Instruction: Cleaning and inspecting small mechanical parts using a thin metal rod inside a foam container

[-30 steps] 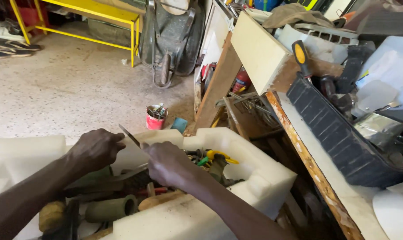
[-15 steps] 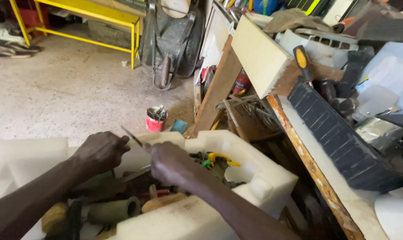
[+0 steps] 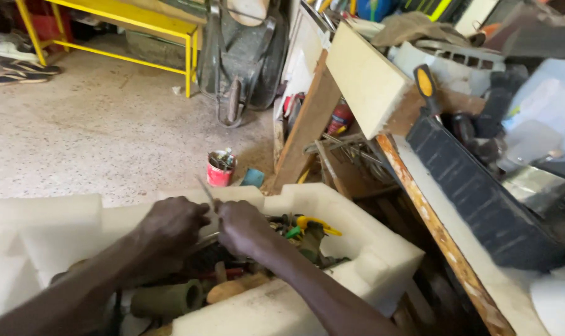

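My left hand [image 3: 170, 227] and my right hand [image 3: 242, 225] are close together over a white foam box [image 3: 369, 249] full of tools. Both are closed around a thin metal tool [image 3: 206, 190] whose pointed end sticks up between them. Under the hands lie handles, a green cylinder [image 3: 167, 300], a wooden handle [image 3: 235, 289] and a yellow-handled tool [image 3: 313, 224]. What part of the metal tool each hand grips is hidden by the fingers.
A red tin [image 3: 220, 169] stands on the concrete floor beyond the box. A wheelbarrow [image 3: 239, 56] and a yellow metal frame [image 3: 133, 25] are at the back. A cluttered bench [image 3: 456, 249] with a black case [image 3: 481, 186] runs along the right.
Both hands have drawn closer together over the box, and the metal tool now stands more upright between them.
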